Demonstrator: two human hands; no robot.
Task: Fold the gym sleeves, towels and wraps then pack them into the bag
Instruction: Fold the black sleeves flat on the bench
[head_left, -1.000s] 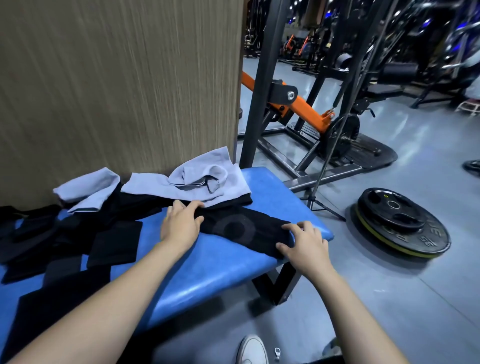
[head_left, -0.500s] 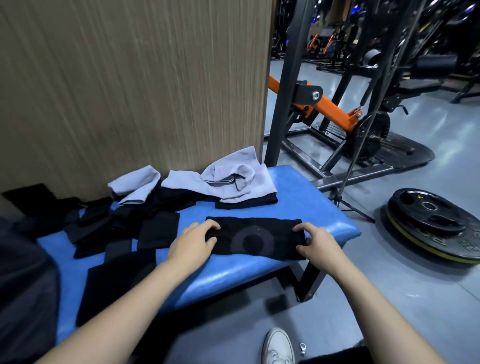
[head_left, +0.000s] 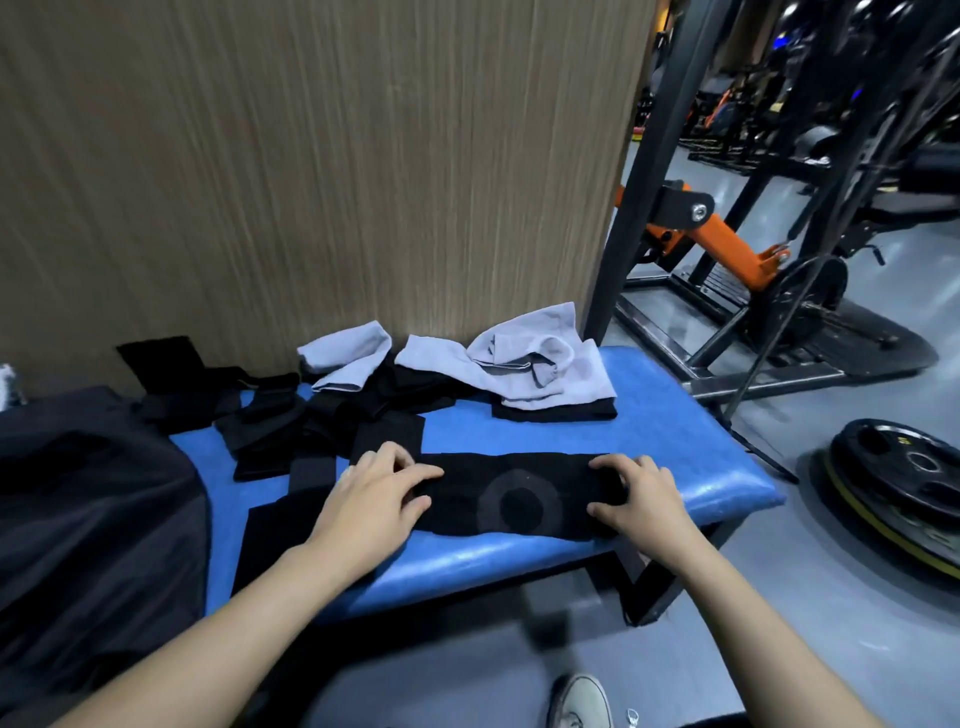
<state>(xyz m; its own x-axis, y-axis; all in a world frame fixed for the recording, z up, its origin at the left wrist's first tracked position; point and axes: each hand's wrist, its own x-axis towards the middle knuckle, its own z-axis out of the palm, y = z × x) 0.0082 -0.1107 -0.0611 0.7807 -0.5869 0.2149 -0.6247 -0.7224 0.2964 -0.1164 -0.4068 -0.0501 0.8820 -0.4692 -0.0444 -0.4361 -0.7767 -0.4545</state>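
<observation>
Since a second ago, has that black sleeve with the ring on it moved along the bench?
Yes. The black sleeve slid toward the person, away from the grey towel, and now lies along the near edge of the blue bench.

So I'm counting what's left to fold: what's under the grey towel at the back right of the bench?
A flat black piece sticks out beneath the grey towel, along its near edge on the blue bench. The towel covers the rest, so I cannot tell what it is.
</observation>
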